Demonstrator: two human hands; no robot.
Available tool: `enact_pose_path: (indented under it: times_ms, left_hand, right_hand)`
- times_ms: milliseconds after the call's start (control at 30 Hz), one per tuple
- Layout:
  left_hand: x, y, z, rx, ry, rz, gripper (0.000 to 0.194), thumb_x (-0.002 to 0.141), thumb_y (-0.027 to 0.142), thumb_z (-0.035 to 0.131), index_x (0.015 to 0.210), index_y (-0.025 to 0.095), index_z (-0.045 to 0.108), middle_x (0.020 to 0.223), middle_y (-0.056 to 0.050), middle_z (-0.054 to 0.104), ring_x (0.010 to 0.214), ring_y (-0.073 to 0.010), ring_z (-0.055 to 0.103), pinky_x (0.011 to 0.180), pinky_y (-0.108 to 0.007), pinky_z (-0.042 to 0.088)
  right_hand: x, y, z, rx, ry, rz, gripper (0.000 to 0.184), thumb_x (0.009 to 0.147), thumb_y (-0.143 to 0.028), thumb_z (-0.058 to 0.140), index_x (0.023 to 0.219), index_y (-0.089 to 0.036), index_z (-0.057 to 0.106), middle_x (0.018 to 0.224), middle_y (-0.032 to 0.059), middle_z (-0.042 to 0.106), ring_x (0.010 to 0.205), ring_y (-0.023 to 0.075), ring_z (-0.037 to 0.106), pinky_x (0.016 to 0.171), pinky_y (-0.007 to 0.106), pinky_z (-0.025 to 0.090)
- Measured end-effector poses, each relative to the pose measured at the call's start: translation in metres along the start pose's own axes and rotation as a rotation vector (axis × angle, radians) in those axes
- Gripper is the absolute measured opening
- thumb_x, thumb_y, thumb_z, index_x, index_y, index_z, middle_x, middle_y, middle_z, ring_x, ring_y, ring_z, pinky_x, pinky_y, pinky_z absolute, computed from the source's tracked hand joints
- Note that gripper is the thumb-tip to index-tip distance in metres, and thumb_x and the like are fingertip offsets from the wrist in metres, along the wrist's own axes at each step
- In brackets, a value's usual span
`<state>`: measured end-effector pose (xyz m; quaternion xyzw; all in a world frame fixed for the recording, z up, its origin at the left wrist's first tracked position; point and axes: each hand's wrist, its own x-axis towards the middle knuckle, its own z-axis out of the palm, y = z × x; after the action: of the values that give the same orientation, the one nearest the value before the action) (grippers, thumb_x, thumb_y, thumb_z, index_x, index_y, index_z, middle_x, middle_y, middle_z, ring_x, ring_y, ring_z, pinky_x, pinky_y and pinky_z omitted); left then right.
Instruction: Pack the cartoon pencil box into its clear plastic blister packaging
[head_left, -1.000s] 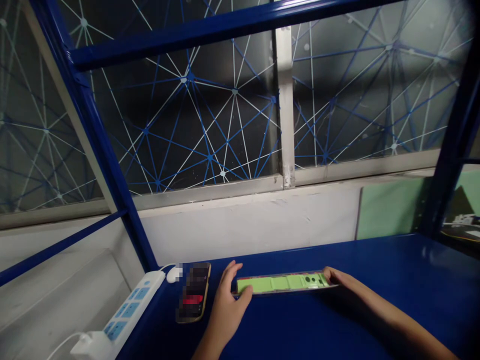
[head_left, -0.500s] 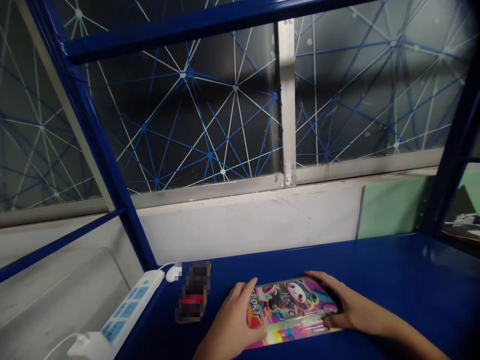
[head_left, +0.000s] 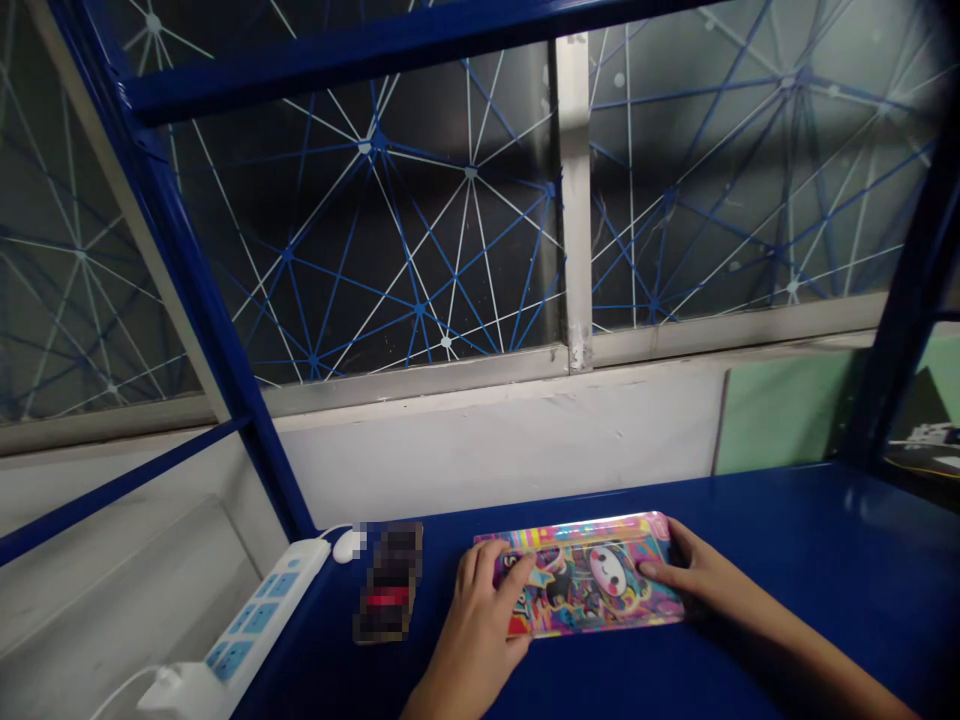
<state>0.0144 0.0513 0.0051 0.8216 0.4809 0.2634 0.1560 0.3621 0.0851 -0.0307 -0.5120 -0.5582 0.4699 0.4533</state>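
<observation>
A flat, glossy packet (head_left: 570, 580) printed with a white-faced cartoon figure and bright colours lies low over the blue tabletop. A shiny patterned strip runs along its far edge. My left hand (head_left: 484, 600) grips its left end, fingers over the top and thumb at the near edge. At the right end, my right hand (head_left: 690, 570) clasps the packet with the thumb on its upper face; the other fingers are mostly hidden behind and beneath it.
Left of the packet, a blurred phone-like object (head_left: 390, 585) lies on the blue table (head_left: 787, 560). Beyond it are a white rounded item (head_left: 346, 547) and a white power strip (head_left: 262, 620) with a plug. Blue metal posts (head_left: 187, 270) frame the table before a patterned window (head_left: 420, 230).
The packet has turned over or folded: its pale strip was along the near edge and a patterned strip now shows along the far edge. My right thumb has moved onto the top face.
</observation>
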Motion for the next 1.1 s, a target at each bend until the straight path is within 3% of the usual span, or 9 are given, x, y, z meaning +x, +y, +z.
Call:
enact_pose_path:
  times_ms: [200,267,333,433,533,733,833,1000,1100]
  left_hand:
    - [-0.001,-0.011,0.008,-0.05,0.066,-0.113,0.122,0.055,0.039,0.096,0.157,0.041,0.03,0.173,-0.004,0.012,0.157,-0.0405,0.007,0.126,-0.063,0.01]
    - [0.0,-0.014,0.012,-0.137,0.12,-0.144,0.118,0.065,0.039,0.09,0.16,0.035,0.021,0.173,-0.006,0.006,0.158,-0.0366,0.006,0.127,-0.058,0.012]
    - [0.001,-0.014,0.015,-0.285,0.191,-0.194,0.105,0.079,0.033,0.077,0.162,0.031,0.013,0.172,-0.009,0.013,0.158,-0.0306,0.016,0.127,-0.051,0.02]
    - [0.004,-0.012,0.02,-0.515,0.224,-0.281,0.101,0.083,0.027,0.07,0.161,0.029,0.006,0.155,-0.013,0.048,0.142,-0.0265,0.048,0.118,-0.044,0.038]
    - [0.006,-0.012,0.024,-0.627,0.255,-0.285,0.094,0.078,0.024,0.074,0.154,0.031,0.02,0.136,-0.008,0.063,0.124,-0.0247,0.063,0.108,-0.039,0.046]
    - [0.006,-0.018,0.026,-0.696,0.257,-0.195,0.045,0.085,0.037,0.073,0.121,0.027,0.046,0.109,-0.003,0.069,0.102,-0.0219,0.068,0.093,-0.034,0.052]
    - [0.008,-0.018,0.02,-0.752,0.214,-0.152,0.032,0.09,0.053,0.065,0.099,0.024,0.055,0.11,-0.006,0.071,0.105,-0.0241,0.067,0.093,-0.035,0.051]
    - [0.01,-0.014,0.011,-0.802,0.182,-0.207,0.043,0.099,0.06,0.042,0.085,0.023,0.06,0.12,-0.008,0.073,0.113,-0.028,0.065,0.097,-0.041,0.049]
    - [0.01,-0.016,0.007,-0.79,0.163,-0.246,0.037,0.098,0.051,0.045,0.088,0.024,0.069,0.134,-0.006,0.069,0.14,-0.0309,0.047,0.12,-0.048,0.03]
  right_hand:
    - [-0.019,-0.031,0.003,0.271,-0.14,0.035,0.067,0.073,-0.046,0.085,0.128,-0.027,0.053,0.116,0.0077,0.077,0.105,0.0321,0.074,0.094,0.049,0.06]
    - [-0.021,-0.037,0.005,0.292,-0.157,0.024,0.068,0.071,-0.045,0.086,0.128,-0.027,0.052,0.114,0.0074,0.078,0.107,0.0326,0.074,0.095,0.05,0.059]
    - [-0.022,-0.04,0.005,0.277,-0.157,0.017,0.071,0.068,-0.047,0.087,0.127,-0.028,0.052,0.112,0.0077,0.078,0.106,0.0336,0.074,0.093,0.051,0.059]
    - [-0.021,-0.039,0.001,0.274,-0.182,-0.008,0.068,0.067,-0.045,0.089,0.123,-0.027,0.055,0.115,0.0082,0.076,0.107,0.0332,0.073,0.096,0.051,0.057]
    - [-0.02,-0.033,-0.009,0.26,-0.199,-0.045,0.053,0.07,-0.038,0.088,0.112,-0.027,0.058,0.116,0.0067,0.076,0.109,0.0308,0.071,0.098,0.048,0.055]
    - [-0.015,-0.023,-0.031,0.044,-0.32,-0.082,0.039,0.078,-0.043,0.081,0.109,-0.027,0.062,0.117,0.0049,0.074,0.109,0.0297,0.069,0.095,0.044,0.053]
    - [-0.011,-0.018,-0.033,-0.164,-0.342,-0.129,0.044,0.084,-0.046,0.075,0.121,-0.028,0.062,0.125,0.0058,0.072,0.114,0.0304,0.066,0.098,0.045,0.052]
    - [-0.006,0.0,-0.034,-0.31,-0.276,-0.162,0.062,0.087,-0.05,0.071,0.142,-0.026,0.052,0.145,0.0123,0.061,0.13,0.0331,0.058,0.112,0.049,0.044]
    - [-0.006,0.007,-0.04,-0.267,-0.314,-0.146,0.077,0.086,-0.049,0.074,0.152,-0.028,0.041,0.161,0.0119,0.045,0.146,0.0338,0.042,0.122,0.051,0.033]
